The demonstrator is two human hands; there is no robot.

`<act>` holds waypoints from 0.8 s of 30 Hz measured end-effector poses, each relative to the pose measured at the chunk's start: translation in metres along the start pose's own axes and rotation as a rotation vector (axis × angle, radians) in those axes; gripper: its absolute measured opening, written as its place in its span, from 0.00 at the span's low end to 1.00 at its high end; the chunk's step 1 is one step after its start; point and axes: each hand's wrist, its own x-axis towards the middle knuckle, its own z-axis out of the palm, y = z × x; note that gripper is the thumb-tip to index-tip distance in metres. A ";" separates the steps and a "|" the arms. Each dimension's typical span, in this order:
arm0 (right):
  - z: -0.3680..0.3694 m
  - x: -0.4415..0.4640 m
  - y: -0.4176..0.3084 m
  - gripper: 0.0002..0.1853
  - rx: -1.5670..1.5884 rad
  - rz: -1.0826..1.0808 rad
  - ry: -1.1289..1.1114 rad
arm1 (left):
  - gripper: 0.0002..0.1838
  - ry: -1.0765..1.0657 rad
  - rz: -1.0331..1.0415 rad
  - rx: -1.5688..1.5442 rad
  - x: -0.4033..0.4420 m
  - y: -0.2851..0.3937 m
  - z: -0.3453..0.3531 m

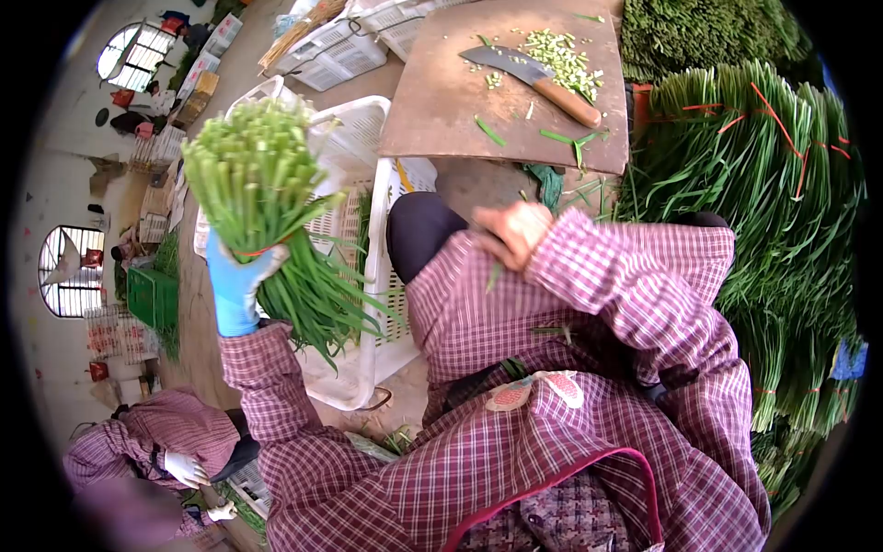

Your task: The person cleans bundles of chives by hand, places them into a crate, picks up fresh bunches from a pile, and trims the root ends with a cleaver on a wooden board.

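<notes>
My left hand (237, 281), in a light blue glove, is wrapped round a large bundle of green stalks (262, 170) tied with an orange band. The pale cut ends point up, and the leafy ends hang over a white plastic crate (372, 267). My right hand (517, 230) is bare and slightly blurred above my lap, fingers curled in; a bit of green shows just below it. Beyond it, a wooden board (432, 101) bears a knife (538, 83) with a wooden handle and chopped pale green pieces (561, 57).
Banded green bundles (782, 166) are stacked along the right side. More white crates (331, 60) stand at the top. A co-worker (166, 432) with white gloves is at the lower left. A green crate (152, 296) stands farther off at the left.
</notes>
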 end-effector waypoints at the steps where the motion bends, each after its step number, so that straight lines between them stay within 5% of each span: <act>1: -0.004 0.020 -0.009 0.10 -0.037 -0.149 0.180 | 0.42 0.012 -0.022 -0.015 0.001 0.001 -0.010; 6: -0.018 0.144 -0.067 0.07 -0.289 -0.465 0.214 | 0.27 0.054 -0.026 -0.283 -0.007 0.013 -0.046; 8: -0.004 0.184 -0.074 0.06 -0.314 -0.588 0.222 | 0.34 0.032 -0.002 -0.413 -0.014 0.008 -0.058; 10: 0.022 0.215 -0.062 0.08 -0.364 -0.501 0.032 | 0.42 -0.040 -0.212 -0.731 -0.027 -0.040 -0.087; 12: 0.038 0.224 -0.036 0.19 -0.373 -0.014 -0.268 | 0.40 0.112 -0.422 -0.808 -0.033 0.012 -0.056; 15: 0.038 0.189 -0.002 0.17 -0.249 -0.088 -0.177 | 0.38 0.072 -0.640 -1.372 -0.043 -0.029 -0.053; 19: 0.005 0.125 0.004 0.14 0.039 0.028 -0.184 | 0.39 -0.096 -0.662 -1.473 -0.047 -0.058 -0.008; 21: 0.041 0.098 0.047 0.21 0.141 -0.023 -0.096 | 0.39 -0.188 -0.635 -1.455 -0.045 -0.062 0.010; 23: 0.045 0.072 0.045 0.28 0.207 0.537 -0.289 | 0.39 -0.237 -0.616 -1.446 -0.043 -0.066 0.024; 24: 0.058 0.068 0.062 0.30 0.020 0.503 -0.405 | 0.40 -0.267 -0.601 -1.439 -0.044 -0.067 0.029</act>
